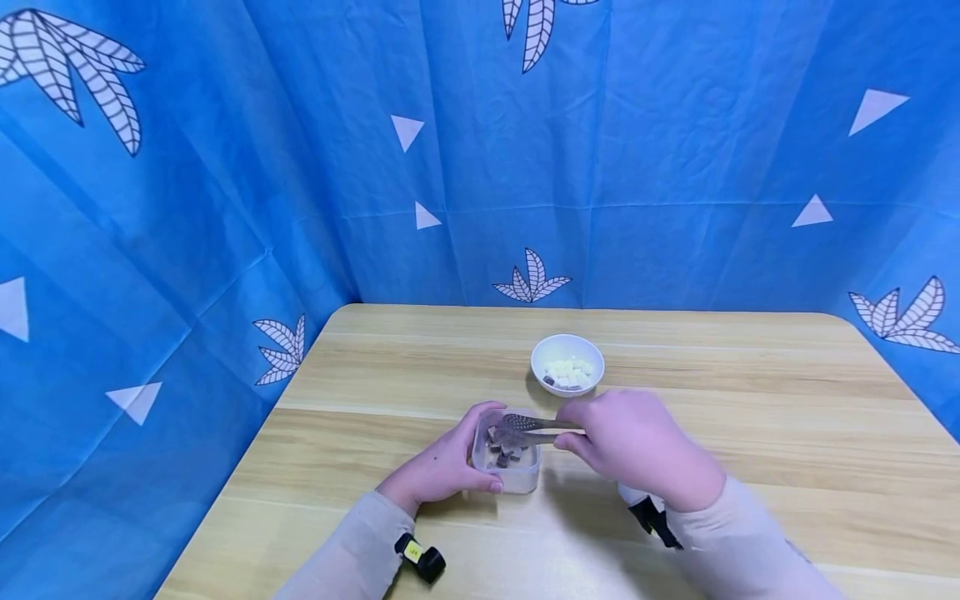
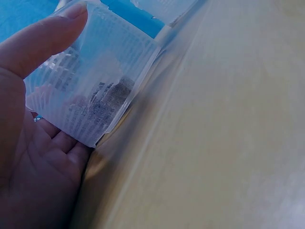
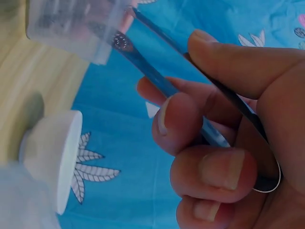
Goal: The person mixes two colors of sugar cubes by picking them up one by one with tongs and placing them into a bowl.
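A translucent plastic container point(image 1: 517, 479) with dark and pale small cubes point(image 1: 506, 456) inside stands on the table. My left hand point(image 1: 450, 467) grips it from the left, thumb on the near side and fingers round the far side. In the left wrist view the cubes show dimly through the ribbed container wall point(image 2: 128, 43). My right hand point(image 1: 637, 442) holds metal tongs point(image 3: 157, 81) between thumb and fingers. Their perforated tips reach into the container, arms slightly apart; whether a cube sits between them cannot be told.
Behind the container stands a white bowl point(image 1: 567, 342) holding several white cubes point(image 1: 570, 371) and a few dark ones. A whitish translucent item point(image 1: 632, 495) is mostly hidden under my right wrist. The wooden table point(image 1: 420, 350) meets a blue patterned cloth point(image 1: 480, 167) at its back and left.
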Demonstrator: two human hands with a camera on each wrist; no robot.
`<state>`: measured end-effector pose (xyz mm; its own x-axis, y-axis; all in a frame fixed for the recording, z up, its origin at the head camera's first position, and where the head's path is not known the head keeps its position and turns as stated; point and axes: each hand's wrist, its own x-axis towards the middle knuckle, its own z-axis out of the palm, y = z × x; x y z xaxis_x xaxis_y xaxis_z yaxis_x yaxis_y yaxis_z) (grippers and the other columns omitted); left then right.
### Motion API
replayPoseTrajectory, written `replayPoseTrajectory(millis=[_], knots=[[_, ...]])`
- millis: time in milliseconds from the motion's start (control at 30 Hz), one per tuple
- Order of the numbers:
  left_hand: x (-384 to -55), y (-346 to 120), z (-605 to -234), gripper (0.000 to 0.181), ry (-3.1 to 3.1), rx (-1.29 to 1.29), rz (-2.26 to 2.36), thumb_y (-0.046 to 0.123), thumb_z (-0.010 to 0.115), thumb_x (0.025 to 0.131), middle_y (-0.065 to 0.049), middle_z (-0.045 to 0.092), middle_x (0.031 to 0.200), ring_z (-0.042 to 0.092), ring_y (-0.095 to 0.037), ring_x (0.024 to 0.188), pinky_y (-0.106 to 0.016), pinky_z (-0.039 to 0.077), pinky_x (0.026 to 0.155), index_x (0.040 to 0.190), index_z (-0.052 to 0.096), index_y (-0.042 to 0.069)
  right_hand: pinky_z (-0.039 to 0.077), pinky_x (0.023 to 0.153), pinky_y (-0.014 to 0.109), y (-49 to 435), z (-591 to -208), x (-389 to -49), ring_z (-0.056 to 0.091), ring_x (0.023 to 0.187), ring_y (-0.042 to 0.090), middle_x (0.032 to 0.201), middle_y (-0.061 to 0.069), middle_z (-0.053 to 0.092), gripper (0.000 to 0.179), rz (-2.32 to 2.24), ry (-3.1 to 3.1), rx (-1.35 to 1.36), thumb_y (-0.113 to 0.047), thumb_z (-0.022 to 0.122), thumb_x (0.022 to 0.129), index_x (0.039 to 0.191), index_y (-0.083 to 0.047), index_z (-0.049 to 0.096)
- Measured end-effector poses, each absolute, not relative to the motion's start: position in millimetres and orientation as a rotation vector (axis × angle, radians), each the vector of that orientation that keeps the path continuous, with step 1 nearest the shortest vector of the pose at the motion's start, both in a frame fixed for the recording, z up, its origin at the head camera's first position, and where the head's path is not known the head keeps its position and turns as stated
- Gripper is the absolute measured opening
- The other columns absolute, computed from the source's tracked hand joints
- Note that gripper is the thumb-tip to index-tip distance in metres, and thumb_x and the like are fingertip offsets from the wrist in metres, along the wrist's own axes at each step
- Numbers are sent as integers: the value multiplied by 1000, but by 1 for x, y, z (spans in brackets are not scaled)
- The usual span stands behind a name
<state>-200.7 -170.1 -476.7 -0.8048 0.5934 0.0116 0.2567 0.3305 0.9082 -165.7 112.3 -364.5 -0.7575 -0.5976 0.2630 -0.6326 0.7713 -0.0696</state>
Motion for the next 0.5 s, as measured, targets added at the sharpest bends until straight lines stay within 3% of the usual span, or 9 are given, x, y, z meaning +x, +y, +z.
replayPoseTrajectory(millis=[200,500], knots=[[-201,-171,-477,108,2264,752,1472,22,90,74,5,48,146,48,-19,132,-51,30,114,158,22,24,34,42,30,98,-372,-165,40,49,7,60,-16,46,21,185,-2769,908,-43,76,88,80,-27,65],[-201,-170,-477,108,2256,753,1485,20,91,73,6,47,146,47,-17,132,-48,30,115,157,24,24,36,43,34,90,-380,-167,44,50,11,61,-14,48,18,186,-2794,864,-41,76,89,83,-27,67]])
